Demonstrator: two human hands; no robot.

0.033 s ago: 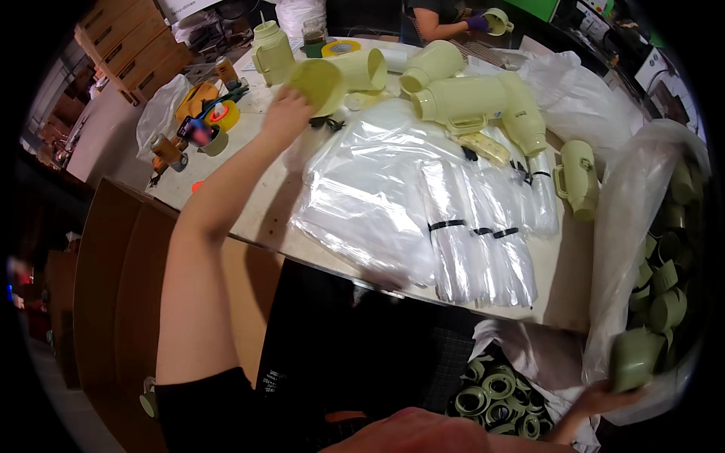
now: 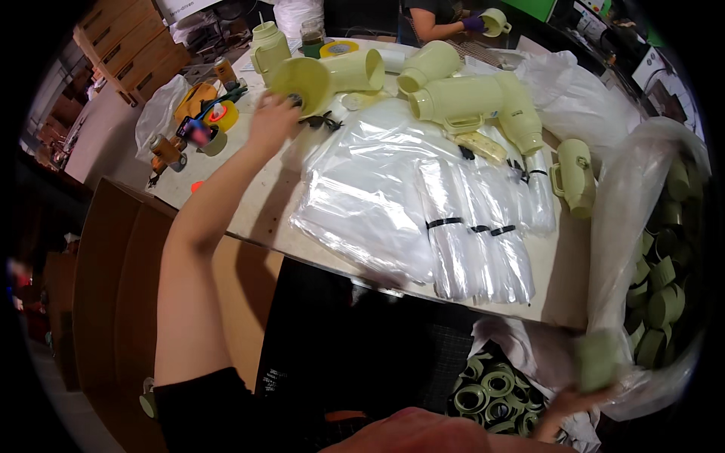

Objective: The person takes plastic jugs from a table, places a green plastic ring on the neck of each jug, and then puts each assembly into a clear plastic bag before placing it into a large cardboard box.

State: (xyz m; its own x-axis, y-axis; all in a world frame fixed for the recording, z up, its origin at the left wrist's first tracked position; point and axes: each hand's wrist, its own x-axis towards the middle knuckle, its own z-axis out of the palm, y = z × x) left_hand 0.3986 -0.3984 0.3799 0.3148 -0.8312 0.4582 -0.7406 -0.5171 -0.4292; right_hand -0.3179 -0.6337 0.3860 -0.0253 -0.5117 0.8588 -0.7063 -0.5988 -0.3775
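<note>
My left hand (image 2: 275,119) reaches to the far left of the table and is closed on a pale green flask shell (image 2: 302,79), whose wide round mouth faces me. At the lower right, my right hand (image 2: 575,402) is closed on a green cup (image 2: 596,362), smeared by motion. The cup is beside a clear plastic bag (image 2: 615,219) with many more green cups (image 2: 664,306) inside. Just behind the left hand's shell lies another flask shell (image 2: 359,72), and a flask with a handle (image 2: 269,49) stands upright.
Flat plastic bags (image 2: 370,196) and banded rolls of them (image 2: 449,249) cover the table's middle. Several flasks (image 2: 461,98) lie behind; one (image 2: 576,177) lies at the right. Green rings (image 2: 498,385) fill a container below. A cardboard box (image 2: 113,279) is at left; a co-worker (image 2: 442,26) sits across.
My right hand has moved left with the cup, away from the bag of cups. My left hand has shifted a little left, and the flask shell has tilted with it.
</note>
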